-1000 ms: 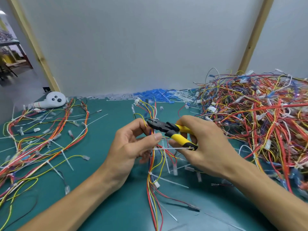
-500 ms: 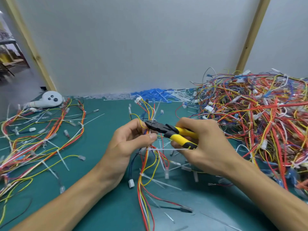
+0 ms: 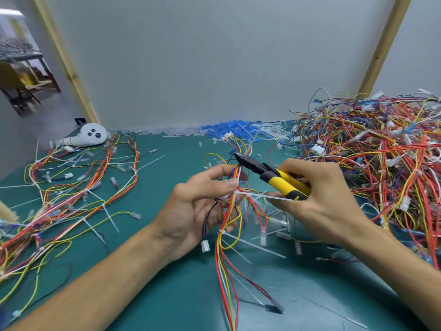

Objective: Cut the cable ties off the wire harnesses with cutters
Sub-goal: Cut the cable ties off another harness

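**Item, nearest:** dark green counter [image 3: 171,299], with bare patches between our forearms and loose white tie tails [image 3: 337,314] strewn about.

**Item:** slim harness of red, yellow, white and orange wires [image 3: 232,206]. It hangs limp from the left hand [image 3: 198,206], whose grip is clenched round the bundle at mid-length. We judge it light, floppy and apt to tangle. It is best taken just beside a tie, where the wires are bound stiff.

**Item:** white nylon cable tie [image 3: 260,196], cinched on the bundle by the left thumb. Its tail reaches the right hand [image 3: 317,201]. A second tie [image 3: 248,242] sits nearer us.

**Item:** yellow-and-black-handled cutters [image 3: 269,174]. The right grip is wrapped round the handles, and the nose is at the wires beyond the left fingertips.

**Room:** open counter lies left of centre. A tangled multicoloured harness heap [image 3: 381,168] crowds the right, and spread harnesses [image 3: 78,194] lie far left.
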The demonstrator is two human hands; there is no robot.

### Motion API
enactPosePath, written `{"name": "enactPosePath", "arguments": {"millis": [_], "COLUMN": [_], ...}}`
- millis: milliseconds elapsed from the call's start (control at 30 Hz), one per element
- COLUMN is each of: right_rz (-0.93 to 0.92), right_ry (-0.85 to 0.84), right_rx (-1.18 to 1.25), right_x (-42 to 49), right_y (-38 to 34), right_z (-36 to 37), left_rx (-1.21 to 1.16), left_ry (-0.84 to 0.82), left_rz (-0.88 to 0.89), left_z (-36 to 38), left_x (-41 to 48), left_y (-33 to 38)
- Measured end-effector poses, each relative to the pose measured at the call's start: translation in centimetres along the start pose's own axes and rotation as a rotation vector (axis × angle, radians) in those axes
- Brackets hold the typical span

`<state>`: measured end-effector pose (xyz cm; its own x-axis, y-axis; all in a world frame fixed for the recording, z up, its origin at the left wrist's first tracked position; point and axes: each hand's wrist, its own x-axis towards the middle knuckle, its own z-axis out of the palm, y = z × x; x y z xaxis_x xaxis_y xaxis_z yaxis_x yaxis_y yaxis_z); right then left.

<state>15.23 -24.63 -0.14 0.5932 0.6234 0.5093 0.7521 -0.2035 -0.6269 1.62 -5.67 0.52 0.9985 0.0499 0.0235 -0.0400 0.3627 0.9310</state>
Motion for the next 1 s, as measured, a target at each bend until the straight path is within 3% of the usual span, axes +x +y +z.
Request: {"name": "enactPosePath", "arguments": {"millis": [200,500,700,767,833,900,1000], "right_rz": [0.099,0.065,0.148,0.143,0.112,0.078,0.017], "right_ry": [0.015,0.154,0.177,0.119,-0.058,-0.21,-0.163], "right_rx": [0.133,-0.109,0.12,0.283,0.383,0.318,0.059], "right_x": [0.6,0.5,0.8,0.8,0.6,0.3,-0.3], "right_y": [0.0,0.4,-0.2,-0.7,-1.1,-1.4,-1.3], "right_z": [-0.6,-0.2,-0.6,-1.3,-1.9,-1.8,-0.4], "left_rx": [-0.035,-0.053,-0.04,-0.037,-0.023,0.018,0.064], "left_ry": [0.014,0.076,0.169,0.226,0.271,0.301,0.324], "left_rz": [-0.007,0.196,0.317,0.366,0.433,0.5,0.545], "left_z": [0.0,0.0,-0.3,-0.4,-0.5,-0.6,-0.5], "left_x": [0.0,0.4,0.6,0.7,0.7,0.6,0.4], "left_y": [-0.2,-0.2,-0.2,-0.2,0.0,0.2,0.4]}}
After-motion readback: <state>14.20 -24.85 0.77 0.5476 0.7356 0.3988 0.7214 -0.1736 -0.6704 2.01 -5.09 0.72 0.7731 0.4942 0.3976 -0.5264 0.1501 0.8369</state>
